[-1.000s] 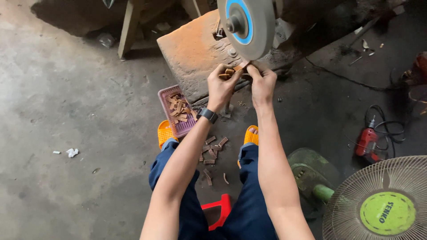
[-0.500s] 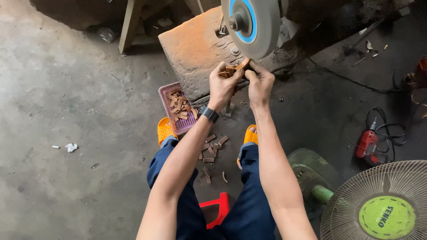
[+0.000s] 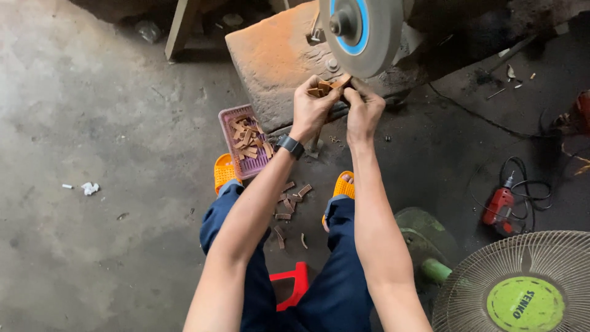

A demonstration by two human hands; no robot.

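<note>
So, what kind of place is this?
Probably a small workshop. A grinding wheel sits on a rusty stand, a red power drill lies on the dusty concrete floor, and a pink basket holds small wooden pieces.

one grinding wheel (image 3: pixel 362 34), one pink basket (image 3: pixel 228 117), one fan (image 3: pixel 522 289), one drill (image 3: pixel 501 206)

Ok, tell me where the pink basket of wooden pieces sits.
In the head view the pink basket lies on the concrete floor, left of centre, below the left hand, between the orange sandal and the rusty machine base.
</note>
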